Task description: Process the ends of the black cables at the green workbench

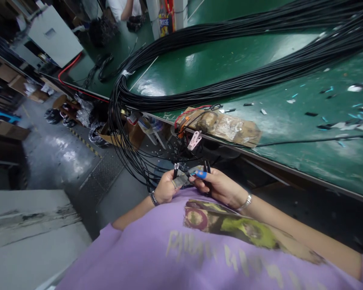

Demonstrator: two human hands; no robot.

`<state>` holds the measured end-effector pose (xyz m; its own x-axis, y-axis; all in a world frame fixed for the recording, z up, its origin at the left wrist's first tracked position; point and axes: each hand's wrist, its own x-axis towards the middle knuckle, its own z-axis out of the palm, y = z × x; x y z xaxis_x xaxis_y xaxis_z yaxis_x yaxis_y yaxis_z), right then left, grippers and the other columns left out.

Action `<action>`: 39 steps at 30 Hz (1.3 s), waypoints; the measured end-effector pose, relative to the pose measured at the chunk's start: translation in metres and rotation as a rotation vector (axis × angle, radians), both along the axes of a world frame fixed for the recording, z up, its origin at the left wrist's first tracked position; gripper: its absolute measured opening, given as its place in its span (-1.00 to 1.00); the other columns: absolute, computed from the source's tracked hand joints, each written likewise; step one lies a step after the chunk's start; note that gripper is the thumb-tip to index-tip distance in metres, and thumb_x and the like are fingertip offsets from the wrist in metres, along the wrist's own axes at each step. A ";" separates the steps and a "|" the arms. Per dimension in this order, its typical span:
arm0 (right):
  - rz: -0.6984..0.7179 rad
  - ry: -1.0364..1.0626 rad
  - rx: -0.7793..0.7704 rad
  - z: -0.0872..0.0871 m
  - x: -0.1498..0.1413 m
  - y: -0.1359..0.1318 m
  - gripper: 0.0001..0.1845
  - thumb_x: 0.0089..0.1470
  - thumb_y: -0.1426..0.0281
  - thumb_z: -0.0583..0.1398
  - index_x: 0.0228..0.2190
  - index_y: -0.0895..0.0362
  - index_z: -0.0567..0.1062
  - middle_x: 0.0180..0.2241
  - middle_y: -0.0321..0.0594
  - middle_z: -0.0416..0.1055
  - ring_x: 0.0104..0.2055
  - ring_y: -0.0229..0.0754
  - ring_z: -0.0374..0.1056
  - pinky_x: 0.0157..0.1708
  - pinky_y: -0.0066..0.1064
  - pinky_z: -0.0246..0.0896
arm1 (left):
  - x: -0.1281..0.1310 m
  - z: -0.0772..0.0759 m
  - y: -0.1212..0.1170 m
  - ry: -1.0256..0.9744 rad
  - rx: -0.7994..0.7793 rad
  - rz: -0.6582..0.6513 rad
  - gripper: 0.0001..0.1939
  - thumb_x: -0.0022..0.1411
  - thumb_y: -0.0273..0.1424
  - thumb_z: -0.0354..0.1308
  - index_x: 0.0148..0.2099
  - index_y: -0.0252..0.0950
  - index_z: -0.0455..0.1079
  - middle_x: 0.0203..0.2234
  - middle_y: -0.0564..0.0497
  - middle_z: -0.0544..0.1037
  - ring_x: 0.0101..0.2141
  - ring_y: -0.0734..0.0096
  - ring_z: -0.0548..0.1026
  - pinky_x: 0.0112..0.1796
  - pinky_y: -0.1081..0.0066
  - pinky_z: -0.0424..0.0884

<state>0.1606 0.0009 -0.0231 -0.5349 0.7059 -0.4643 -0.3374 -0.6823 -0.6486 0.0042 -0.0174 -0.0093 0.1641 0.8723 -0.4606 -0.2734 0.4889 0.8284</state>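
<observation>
Both my hands are held close to my chest, just below the edge of the green table (pixel 290 121). My left hand (pixel 165 188) is closed around the ends of a few black cables (pixel 176 169) that stick up from its fist. My right hand (pixel 220 187) is closed too, pinching a small tool with a blue tip (pixel 201 174) against those cable ends. A big bundle of black cables (pixel 230 36) runs across the table and hangs over its edge at the left (pixel 121 121) down to my hands.
A brown cardboard piece (pixel 230 127) with red and black wires lies at the table edge, a pink clip (pixel 195 140) hanging below it. Scraps of tape and cable litter the right of the table. Boxes and bags crowd the floor at left. Another person sits at the far end.
</observation>
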 end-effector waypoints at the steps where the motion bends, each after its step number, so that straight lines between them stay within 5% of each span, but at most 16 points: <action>1: 0.000 -0.035 0.017 0.000 0.000 0.000 -0.68 -0.30 0.20 0.38 -0.55 0.19 0.50 -0.76 -0.41 0.19 -0.69 -0.42 -0.06 -0.68 -0.48 -0.30 | 0.000 -0.001 0.000 0.017 0.009 -0.012 -0.55 -0.32 -0.12 0.43 -0.55 -0.34 0.34 -0.79 0.19 0.16 -0.65 0.60 0.20 -0.56 0.51 0.14; 8: -0.005 -0.405 0.310 0.006 0.002 0.001 -0.83 -0.23 0.36 0.23 -0.47 0.15 0.46 -0.64 -0.39 0.31 -0.63 -0.38 0.06 -0.63 -0.49 -0.05 | -0.003 0.000 0.001 0.218 0.134 -0.137 -0.59 -0.27 -0.19 0.42 -0.57 -0.35 0.31 -0.69 0.16 0.32 -0.60 0.63 0.23 -0.50 0.55 0.19; 13: 0.020 -0.527 0.507 0.003 0.002 0.003 -0.85 -0.17 0.36 0.19 -0.45 0.14 0.46 -0.54 -0.33 0.36 -0.49 -0.26 0.25 -0.44 -0.40 0.20 | -0.008 -0.005 -0.001 0.335 0.033 -0.255 -0.59 -0.10 -0.09 0.30 -0.49 -0.31 0.27 -0.74 0.19 0.30 -0.75 0.66 0.15 -0.67 0.54 0.04; 20: 0.045 -0.731 0.746 -0.005 0.012 0.006 -0.68 0.02 0.15 0.13 -0.27 0.12 0.41 -0.37 -0.16 0.46 -0.33 -0.09 0.36 -0.29 -0.24 0.29 | -0.004 -0.002 0.003 0.144 -0.014 -0.089 -0.54 -0.14 -0.05 0.31 -0.49 -0.30 0.21 -0.81 0.27 0.10 -0.77 0.74 -0.04 -0.72 0.56 -0.15; 25: 0.117 -0.921 1.048 0.008 0.022 -0.001 -0.76 0.13 0.28 0.02 -0.26 0.10 0.42 -0.36 -0.10 0.43 -0.31 -0.07 0.35 -0.27 -0.25 0.27 | -0.007 0.000 0.003 0.089 -0.098 -0.072 -0.56 -0.12 -0.06 0.29 -0.45 -0.31 0.26 -0.84 0.28 0.08 -0.82 0.74 -0.09 -0.75 0.55 -0.24; 31: 0.241 -1.015 1.133 0.017 0.016 -0.007 -0.81 0.07 0.44 0.00 -0.47 0.09 0.39 -0.50 -0.16 0.37 -0.44 -0.14 0.29 -0.39 -0.33 0.21 | -0.004 -0.002 0.000 0.084 -0.080 -0.074 -0.58 -0.09 -0.06 0.25 -0.48 -0.28 0.19 -0.84 0.25 0.16 -0.84 0.70 0.03 -0.78 0.56 -0.17; 39: 0.245 -1.026 1.103 0.015 0.012 -0.006 -0.81 0.02 0.50 0.01 -0.50 0.10 0.39 -0.51 -0.16 0.40 -0.45 -0.15 0.31 -0.40 -0.36 0.18 | -0.004 -0.001 -0.001 0.070 -0.075 -0.080 -0.62 -0.05 -0.10 0.24 -0.47 -0.30 0.22 -0.84 0.25 0.16 -0.85 0.71 0.01 -0.78 0.56 -0.19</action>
<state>0.1723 -0.0051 -0.0086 -0.4711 0.8820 -0.0133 0.6066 0.3130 -0.7308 0.0003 -0.0185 -0.0106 0.1971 0.8204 -0.5367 -0.1736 0.5680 0.8045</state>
